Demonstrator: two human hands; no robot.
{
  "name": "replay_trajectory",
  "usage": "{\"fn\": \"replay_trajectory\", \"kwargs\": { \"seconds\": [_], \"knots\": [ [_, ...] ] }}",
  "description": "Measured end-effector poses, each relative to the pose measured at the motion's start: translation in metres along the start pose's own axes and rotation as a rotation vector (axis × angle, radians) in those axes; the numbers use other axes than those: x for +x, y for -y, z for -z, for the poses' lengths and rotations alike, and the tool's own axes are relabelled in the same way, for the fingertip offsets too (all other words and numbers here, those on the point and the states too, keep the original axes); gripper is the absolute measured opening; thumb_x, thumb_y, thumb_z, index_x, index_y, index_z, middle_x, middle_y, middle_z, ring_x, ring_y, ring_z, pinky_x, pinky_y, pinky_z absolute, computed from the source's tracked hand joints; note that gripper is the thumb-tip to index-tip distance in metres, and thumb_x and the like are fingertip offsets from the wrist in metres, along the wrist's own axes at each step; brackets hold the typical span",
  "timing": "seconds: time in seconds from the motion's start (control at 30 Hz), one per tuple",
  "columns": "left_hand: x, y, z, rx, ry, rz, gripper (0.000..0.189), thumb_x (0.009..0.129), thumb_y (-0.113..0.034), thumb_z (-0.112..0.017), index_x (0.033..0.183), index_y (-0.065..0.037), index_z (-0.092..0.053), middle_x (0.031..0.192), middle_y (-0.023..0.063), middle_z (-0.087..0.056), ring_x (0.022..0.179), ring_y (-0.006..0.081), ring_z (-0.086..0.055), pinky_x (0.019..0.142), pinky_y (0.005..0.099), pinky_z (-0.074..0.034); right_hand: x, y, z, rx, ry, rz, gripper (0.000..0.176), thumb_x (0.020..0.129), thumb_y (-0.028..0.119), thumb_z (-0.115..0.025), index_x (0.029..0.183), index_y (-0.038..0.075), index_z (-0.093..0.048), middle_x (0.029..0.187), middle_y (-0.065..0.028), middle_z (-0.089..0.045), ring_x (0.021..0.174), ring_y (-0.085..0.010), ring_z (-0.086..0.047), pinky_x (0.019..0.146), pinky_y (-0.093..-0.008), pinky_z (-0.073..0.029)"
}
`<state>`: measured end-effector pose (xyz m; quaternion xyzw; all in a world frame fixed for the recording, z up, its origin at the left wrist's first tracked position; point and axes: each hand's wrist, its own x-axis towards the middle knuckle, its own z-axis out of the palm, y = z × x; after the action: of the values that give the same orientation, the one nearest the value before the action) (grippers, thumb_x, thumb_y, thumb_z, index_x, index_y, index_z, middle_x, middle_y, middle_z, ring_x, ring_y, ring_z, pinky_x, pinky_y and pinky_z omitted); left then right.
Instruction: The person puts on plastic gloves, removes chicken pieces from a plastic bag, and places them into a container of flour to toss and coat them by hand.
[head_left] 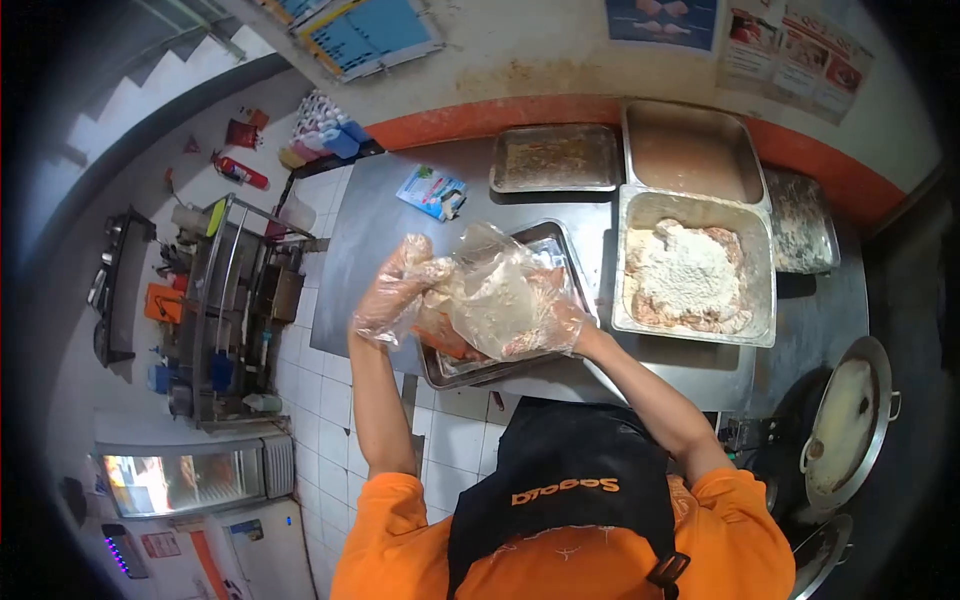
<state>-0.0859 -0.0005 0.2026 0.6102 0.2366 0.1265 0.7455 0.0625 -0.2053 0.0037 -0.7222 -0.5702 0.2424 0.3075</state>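
Note:
Both of my hands wear clear plastic gloves smeared with pale flour or batter. My left hand (408, 286) has its fingers closed on the edge of a clear, flour-specked plastic bag (492, 300). On the other side of the bag is my right hand (548, 318), its fingers partly hidden by the plastic and closed on it. Beneath the bag lies a metal tray (574, 262) with orange-brown pieces (440, 335) showing at its left side. To the right, a deep steel pan (622, 300) holds white flour (690, 272) over pinkish pieces.
Behind are a shallow tray (555, 160) and a pan of brownish liquid (690, 155). A blue-and-white packet (432, 193) lies at the table's left. At the right are a floury container (805, 222) and a large wok (848, 425).

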Motion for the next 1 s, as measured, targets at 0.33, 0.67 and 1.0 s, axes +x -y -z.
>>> {"fn": "replay_trajectory", "kwargs": {
  "seconds": [0.33, 0.67, 1.0],
  "knots": [
    [-0.005, 0.043, 0.043, 0.378, -0.108, -0.189, 0.025, 0.087, -0.018, -0.071, 0.105, -0.008, -0.056, 0.096, 0.0016, -0.058, 0.086, 0.0092, -0.057, 0.073, 0.0249, -0.047, -0.004, 0.023, 0.001, 0.002, -0.287, 0.023, 0.085, 0.073, 0.039, -0.084, 0.138, 0.001, -0.044, 0.133, -0.0169, -0.053, 0.119, -0.0295, -0.053, 0.104, -0.038, -0.043],
    [0.002, 0.002, -0.076, 0.007, -0.034, -0.447, 0.038, 0.094, -0.022, -0.063, 0.126, -0.007, -0.047, 0.113, 0.0094, -0.057, 0.097, 0.0212, -0.06, 0.088, 0.0331, -0.051, -0.078, 0.024, 0.156, 0.961, -0.812, -0.126, 0.09, 0.074, 0.013, -0.076, 0.149, 0.01, -0.027, 0.113, -0.018, -0.061, 0.09, -0.0208, -0.064, 0.081, -0.0321, -0.055],
    [0.065, 0.059, -0.273, -0.954, 0.585, 0.267, 0.049, 0.101, -0.025, -0.049, 0.146, -0.013, -0.034, 0.145, 0.0138, -0.04, 0.129, 0.0247, -0.044, 0.11, 0.0416, -0.036, -0.121, -0.011, 0.151, 0.418, -0.481, 0.002, 0.09, 0.086, 0.035, -0.068, 0.154, 0.018, -0.012, 0.141, -0.0138, -0.022, 0.128, -0.0287, -0.019, 0.102, -0.0503, -0.029]
  ]
}}
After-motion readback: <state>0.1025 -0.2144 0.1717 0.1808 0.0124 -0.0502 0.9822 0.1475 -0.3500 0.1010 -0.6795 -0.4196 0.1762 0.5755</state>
